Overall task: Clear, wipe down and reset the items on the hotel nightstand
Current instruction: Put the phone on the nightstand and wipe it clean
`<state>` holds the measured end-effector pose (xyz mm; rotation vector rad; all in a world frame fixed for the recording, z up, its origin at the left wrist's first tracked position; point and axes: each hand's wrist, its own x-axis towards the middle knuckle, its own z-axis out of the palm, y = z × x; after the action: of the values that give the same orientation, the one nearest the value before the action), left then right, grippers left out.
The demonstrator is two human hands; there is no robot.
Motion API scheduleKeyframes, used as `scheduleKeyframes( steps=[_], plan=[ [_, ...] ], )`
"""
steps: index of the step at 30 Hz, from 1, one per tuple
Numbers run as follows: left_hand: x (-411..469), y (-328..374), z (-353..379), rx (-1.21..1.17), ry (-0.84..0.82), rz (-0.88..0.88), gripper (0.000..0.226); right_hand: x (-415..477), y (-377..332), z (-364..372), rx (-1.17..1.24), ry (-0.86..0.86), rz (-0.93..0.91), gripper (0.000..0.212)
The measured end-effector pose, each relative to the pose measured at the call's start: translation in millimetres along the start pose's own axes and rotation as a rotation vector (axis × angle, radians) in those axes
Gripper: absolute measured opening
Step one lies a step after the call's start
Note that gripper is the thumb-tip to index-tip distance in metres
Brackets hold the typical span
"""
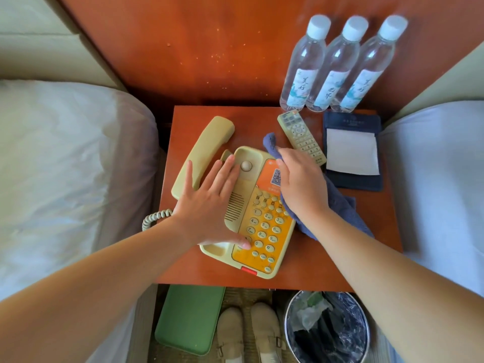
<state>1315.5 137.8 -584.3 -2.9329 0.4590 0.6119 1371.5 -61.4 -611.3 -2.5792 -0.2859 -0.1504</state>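
the nightstand (209, 271) is a red-brown wooden top wedged between two white-sheeted beds (65, 166), with a matching wood panel (196, 48) behind it that is dotted with pale specks. at its back right corner three clear water bottles (337, 66) with white caps stand touching in a row; their pale labels carry brushed chinese characters. just in front of them a beige remote (301, 137) lies at a slant, and beside it sits a dark blue notepad holder (352, 150) with a blank white pad, its faint imprint too small to read. the cream telephone (262, 231) sits mid-top with an orange face showing a qr code and numbered keys. its handset (204, 150) lies off the cradle, slanted along the base's left side, its coiled cord (154, 217) hanging over the left edge. the left hand (209, 203) lies flat on the cradle side, fingers straight and spread, the little finger on the handset. the right hand (301, 184) presses a blue cloth (345, 213) against the phone's upper right, fingers curled over it; the cloth trails out onto the wood. on the floor below are a green flat object (188, 318), beige shoes (248, 334) and a lined waste bin (330, 328) holding scraps.
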Motion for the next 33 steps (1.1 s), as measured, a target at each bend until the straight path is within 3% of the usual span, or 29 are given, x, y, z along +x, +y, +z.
scheduleKeyframes(
  steps=[9,13,18,24,29,33],
  plan=[
    [1.4,-5.6,-0.2,-0.007,-0.034,0.072,0.148,-75.0,-18.6,-0.7,-0.071,-0.063,-0.189,0.051],
    [2.9,-22.2,-0.6,0.079,-0.045,0.172,0.148,-61.0,-6.4,-3.5,-0.146,-0.169,-0.306,0.057],
    [3.9,-23.5,-2.5,0.078,-0.083,0.179,0.15,-15.2,-13.0,4.6,-0.188,-0.176,-0.18,0.063],
    [2.5,-24.4,-2.2,0.146,-0.082,0.183,0.151,-25.3,-20.8,5.6,-0.183,-0.088,0.028,0.061],
    [2.0,-29.7,-0.6,0.178,-0.073,0.244,0.146,1.0,-10.8,4.3,0.052,-0.023,0.205,0.046],
    [0.8,-29.4,0.7,0.183,-0.04,0.236,0.139,-20.6,-12.3,2.1,0.229,0.02,0.311,0.046]
  ],
)
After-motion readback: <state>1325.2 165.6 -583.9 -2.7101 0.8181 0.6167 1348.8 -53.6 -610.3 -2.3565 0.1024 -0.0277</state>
